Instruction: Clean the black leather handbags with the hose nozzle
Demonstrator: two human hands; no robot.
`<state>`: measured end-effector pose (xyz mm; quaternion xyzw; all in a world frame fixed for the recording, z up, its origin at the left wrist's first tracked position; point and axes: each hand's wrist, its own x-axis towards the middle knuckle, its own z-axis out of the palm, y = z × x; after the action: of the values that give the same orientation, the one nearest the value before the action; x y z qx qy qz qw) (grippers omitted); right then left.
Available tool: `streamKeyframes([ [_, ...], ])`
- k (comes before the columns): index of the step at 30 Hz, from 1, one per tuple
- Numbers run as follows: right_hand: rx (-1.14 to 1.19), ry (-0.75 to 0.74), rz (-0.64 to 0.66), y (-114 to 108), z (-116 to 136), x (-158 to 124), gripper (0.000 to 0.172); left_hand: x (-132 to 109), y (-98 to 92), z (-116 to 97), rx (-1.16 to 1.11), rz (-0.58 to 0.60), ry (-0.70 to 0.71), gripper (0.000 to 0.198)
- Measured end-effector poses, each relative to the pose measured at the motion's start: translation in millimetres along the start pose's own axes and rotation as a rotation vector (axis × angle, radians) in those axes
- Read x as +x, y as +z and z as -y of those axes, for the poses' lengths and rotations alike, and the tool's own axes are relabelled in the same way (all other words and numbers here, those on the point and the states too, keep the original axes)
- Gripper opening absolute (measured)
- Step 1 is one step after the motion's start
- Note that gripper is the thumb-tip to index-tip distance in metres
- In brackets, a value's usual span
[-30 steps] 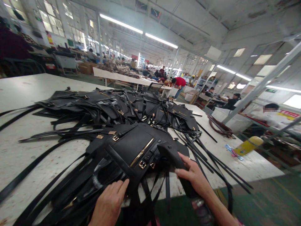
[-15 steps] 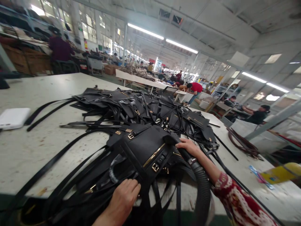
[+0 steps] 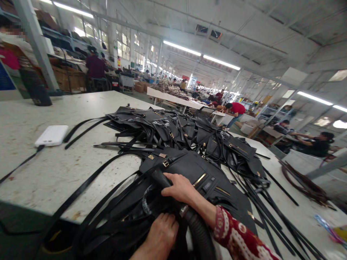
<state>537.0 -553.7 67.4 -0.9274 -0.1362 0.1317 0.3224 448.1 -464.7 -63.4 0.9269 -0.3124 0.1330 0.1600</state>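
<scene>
My right hand (image 3: 180, 189) is wrapped round the black nozzle of a ribbed vacuum hose (image 3: 199, 225), whose tip lies against a black leather bag (image 3: 187, 164). The bag rests on the table, showing gold zips and buckles. Just below the nozzle, my left hand (image 3: 162, 233) is closed on black bag material near the front table edge; its fingertips are partly hidden. Between the hands and the left straps, a bag handle (image 3: 146, 200) in clear plastic wrap shows. Long black straps (image 3: 89, 184) trail off to the left.
Several more black bags (image 3: 168, 126) lie heaped across the worktable (image 3: 89, 104). A white box with a cable (image 3: 52, 135) sits at the left, a dark bottle (image 3: 35, 85) behind it. Coiled brown straps (image 3: 303, 182) lie at the right. Co-workers are farther back.
My right hand has moved the nozzle left across the bag, from its right side to near my left hand. My left hand keeps its grip; the view has turned left.
</scene>
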Motion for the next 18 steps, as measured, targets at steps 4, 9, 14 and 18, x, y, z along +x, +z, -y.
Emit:
streamKeyframes([
  [4,0.020,-0.013,-0.064,13.3,17.6,18.9,0.048,-1.1,4.9,8.5,-0.044,-0.075,0.029,0.012],
  [9,0.216,-0.054,-0.100,-11.3,14.6,-23.3,0.053,3.0,-33.3,26.5,-0.091,-0.141,0.096,0.020],
  [14,0.858,-0.085,-0.304,-60.0,-34.1,-118.1,0.072,32.1,-120.6,19.9,-0.278,-0.124,0.149,0.023],
  [18,0.703,0.115,-0.639,-84.0,-115.7,-190.7,0.073,64.7,-194.6,-4.0,-0.659,-0.078,0.025,0.015],
])
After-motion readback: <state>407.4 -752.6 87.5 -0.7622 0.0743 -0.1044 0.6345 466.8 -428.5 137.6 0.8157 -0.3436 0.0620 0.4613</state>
